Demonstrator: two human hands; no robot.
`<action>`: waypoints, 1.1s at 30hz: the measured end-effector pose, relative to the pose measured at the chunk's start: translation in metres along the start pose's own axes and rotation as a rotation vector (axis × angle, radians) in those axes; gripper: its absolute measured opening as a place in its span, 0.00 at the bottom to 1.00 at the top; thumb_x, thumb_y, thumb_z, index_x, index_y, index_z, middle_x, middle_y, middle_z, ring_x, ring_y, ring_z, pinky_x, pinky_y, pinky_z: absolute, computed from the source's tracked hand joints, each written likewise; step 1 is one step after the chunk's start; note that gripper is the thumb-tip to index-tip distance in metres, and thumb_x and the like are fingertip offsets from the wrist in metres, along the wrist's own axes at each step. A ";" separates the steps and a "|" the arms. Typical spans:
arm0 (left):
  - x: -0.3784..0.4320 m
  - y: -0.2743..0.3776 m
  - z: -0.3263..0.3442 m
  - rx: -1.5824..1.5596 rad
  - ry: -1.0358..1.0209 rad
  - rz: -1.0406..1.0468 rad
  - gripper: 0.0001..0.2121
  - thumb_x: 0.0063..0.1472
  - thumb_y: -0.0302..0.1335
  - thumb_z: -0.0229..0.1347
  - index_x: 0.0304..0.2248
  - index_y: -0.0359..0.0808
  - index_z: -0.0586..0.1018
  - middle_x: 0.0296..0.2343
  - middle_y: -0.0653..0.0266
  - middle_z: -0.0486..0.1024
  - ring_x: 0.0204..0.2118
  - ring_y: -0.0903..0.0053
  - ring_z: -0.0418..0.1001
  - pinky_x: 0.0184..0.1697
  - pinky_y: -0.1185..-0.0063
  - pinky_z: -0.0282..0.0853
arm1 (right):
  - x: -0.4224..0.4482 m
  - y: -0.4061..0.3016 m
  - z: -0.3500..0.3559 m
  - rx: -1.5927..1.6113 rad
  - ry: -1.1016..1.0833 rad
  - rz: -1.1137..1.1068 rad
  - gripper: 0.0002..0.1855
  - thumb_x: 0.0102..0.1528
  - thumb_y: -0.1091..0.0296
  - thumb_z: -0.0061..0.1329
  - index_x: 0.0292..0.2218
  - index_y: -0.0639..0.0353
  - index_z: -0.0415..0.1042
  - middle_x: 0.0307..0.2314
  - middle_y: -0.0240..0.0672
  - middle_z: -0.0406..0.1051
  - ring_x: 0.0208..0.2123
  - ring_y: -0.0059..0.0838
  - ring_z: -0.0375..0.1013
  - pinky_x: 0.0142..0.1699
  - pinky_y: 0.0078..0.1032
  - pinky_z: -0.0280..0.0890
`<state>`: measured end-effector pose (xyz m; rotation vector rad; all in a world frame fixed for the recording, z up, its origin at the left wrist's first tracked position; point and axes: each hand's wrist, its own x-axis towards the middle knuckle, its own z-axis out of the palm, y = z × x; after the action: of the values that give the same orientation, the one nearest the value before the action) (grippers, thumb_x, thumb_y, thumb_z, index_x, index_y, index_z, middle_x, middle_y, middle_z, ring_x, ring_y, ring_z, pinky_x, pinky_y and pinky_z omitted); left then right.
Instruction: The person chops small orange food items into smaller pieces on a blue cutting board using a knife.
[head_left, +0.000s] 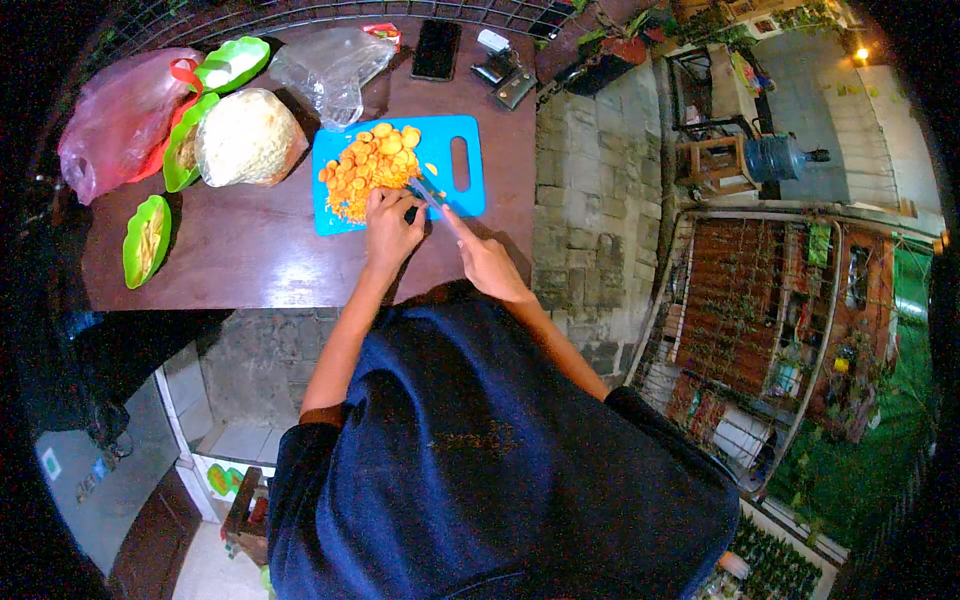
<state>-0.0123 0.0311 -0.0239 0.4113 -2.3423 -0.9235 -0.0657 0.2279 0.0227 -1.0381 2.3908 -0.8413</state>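
Note:
A blue plastic cutting board (441, 127) lies on the brown table (225, 255), bearing a heap of sliced orange carrots (375, 154) with finely chopped bits along the near side. My right hand (491, 264) is closed round the handle of a kitchen knife (435, 199), whose blade tip reaches the right edge of the heap. My left hand (394, 225) rests on the near edge of the board, fingertips bent against the chopped bits just left of the blade. Whether the fingers pinch a piece cannot be seen.
Left of the board sit a bag of pale food (251, 139), green leaf-shaped dishes (135, 251) and a pink plastic bag (112, 120). Beyond it lie a clear plastic bag (330, 67), a black phone (436, 49) and a dark wallet-like item (514, 88). Wire mesh borders the far edge.

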 end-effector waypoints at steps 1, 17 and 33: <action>0.001 0.000 0.000 0.003 0.004 0.001 0.03 0.50 0.26 0.65 0.26 0.36 0.85 0.30 0.65 0.79 0.39 0.63 0.70 0.46 0.67 0.67 | 0.001 -0.001 0.000 0.014 -0.033 0.049 0.37 0.65 0.74 0.41 0.70 0.35 0.49 0.19 0.58 0.68 0.22 0.59 0.73 0.31 0.51 0.66; -0.002 -0.008 0.002 0.018 -0.012 0.005 0.05 0.50 0.26 0.67 0.27 0.36 0.85 0.32 0.60 0.80 0.40 0.61 0.72 0.48 0.66 0.66 | -0.001 -0.009 -0.004 0.043 -0.022 0.041 0.36 0.66 0.71 0.41 0.69 0.31 0.49 0.24 0.62 0.72 0.25 0.62 0.74 0.34 0.54 0.66; 0.002 0.002 0.004 0.107 0.001 0.013 0.04 0.53 0.29 0.66 0.27 0.39 0.84 0.29 0.59 0.79 0.39 0.61 0.71 0.46 0.65 0.65 | -0.002 0.005 -0.002 -0.100 -0.027 0.062 0.36 0.65 0.71 0.41 0.70 0.37 0.48 0.23 0.59 0.72 0.25 0.61 0.74 0.33 0.53 0.67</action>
<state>-0.0166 0.0338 -0.0243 0.4381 -2.3977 -0.7943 -0.0686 0.2328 0.0214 -1.0006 2.4509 -0.6883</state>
